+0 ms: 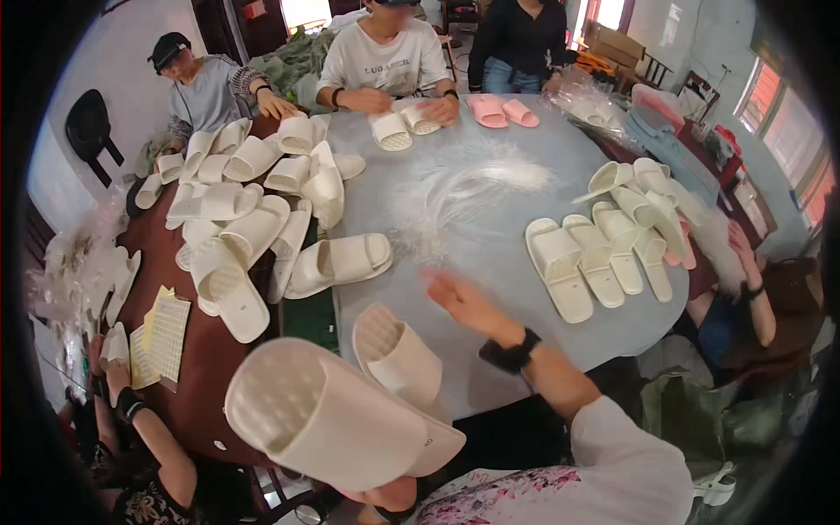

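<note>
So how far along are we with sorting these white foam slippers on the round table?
Done: a row of white foam slippers lies lined up on the grey table cover. In hand: the left hand holds one large white slipper; the right hand reaches out, empty. Left: a loose heap of slippers on the left side.

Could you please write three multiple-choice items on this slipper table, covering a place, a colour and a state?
1. Where is the pink pair? A near edge B far side C floor
2. What colour is the slipper in the left hand? A white B black C red
3. How is the right hand? A fist on a slipper B open, empty C in a bag

B: it lies by the people opposite.
A: it is white like the others.
B: fingers spread above the table.
</note>
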Demonstrator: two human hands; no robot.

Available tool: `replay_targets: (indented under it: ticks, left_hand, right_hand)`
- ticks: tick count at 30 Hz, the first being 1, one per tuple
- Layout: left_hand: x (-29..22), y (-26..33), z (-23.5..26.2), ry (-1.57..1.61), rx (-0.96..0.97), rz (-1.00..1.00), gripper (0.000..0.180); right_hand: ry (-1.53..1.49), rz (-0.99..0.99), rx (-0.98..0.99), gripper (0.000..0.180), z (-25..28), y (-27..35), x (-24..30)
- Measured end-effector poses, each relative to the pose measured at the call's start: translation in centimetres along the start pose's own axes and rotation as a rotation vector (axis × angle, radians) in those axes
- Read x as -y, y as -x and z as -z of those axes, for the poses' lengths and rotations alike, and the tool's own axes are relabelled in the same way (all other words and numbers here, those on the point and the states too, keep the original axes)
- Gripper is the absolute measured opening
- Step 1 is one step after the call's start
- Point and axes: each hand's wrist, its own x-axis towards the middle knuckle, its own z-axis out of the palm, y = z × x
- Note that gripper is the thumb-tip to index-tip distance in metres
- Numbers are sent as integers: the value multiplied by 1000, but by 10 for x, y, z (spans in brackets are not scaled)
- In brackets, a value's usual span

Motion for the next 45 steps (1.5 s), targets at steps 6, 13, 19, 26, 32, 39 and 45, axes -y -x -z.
replay_targets:
  ticks: [6, 13, 19, 26, 32, 39, 45]
  left_hand:
    - [-10, 17, -14, 577, 277, 382, 41]
    - [-22, -2, -42, 1121, 323, 909, 25]
    - [-45, 49, -69, 737, 668, 719, 28]
    - [-46, 61, -70, 1085, 1130, 688, 29]
    - [-24, 50, -78, 950, 1204, 592, 23]
    - [-23, 44, -82, 845, 1107, 618, 22]
    - [-6, 31, -85, 718, 1139, 479, 28]
  right_hand:
    - [-447, -259, 378, 52, -35, 108, 12]
    - [-1311, -254, -70, 35, 18, 157, -12]
    - [-676, -217, -137, 34, -5, 152, -1]
    - [-496, -159, -397, 35, 2, 168, -21]
    - [154, -27, -1185, 40, 127, 168, -51]
    - [970, -201, -1408, 78, 290, 198, -154]
    - [861, -745, -1513, 107, 331, 149, -155]
